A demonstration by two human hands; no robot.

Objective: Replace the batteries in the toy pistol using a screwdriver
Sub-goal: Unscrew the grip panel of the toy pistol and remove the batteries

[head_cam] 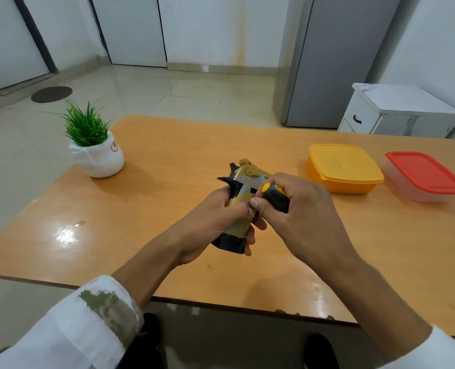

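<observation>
Screwdriver worked into the toy pistol's grip, above the bench.

Left hand (215, 222) wraps the toy pistol (243, 198) over the bench (167, 161); right hand (295, 209) curls round the screwdriver (274, 194). Tip hidden: tilted pressure could slip it off the screw, stripping the head.

You have one gold-and-black plastic toy pistol (243, 179) in view, and one screwdriver (275, 195) with a black handle and a yellow cap. Two of your bare hands show: one left hand (210, 222) and one right hand (301, 209). You can count two lidded plastic boxes: one orange-yellow box (344, 169) and one clear box with a red lid (426, 173). There is one spiky green plant in a round white pot (98, 155), and one tan wooden table (167, 182). Beyond it you have one tall grey refrigerator (332, 62), one small white cabinet (396, 110) and one dark round floor mat (51, 94).
</observation>
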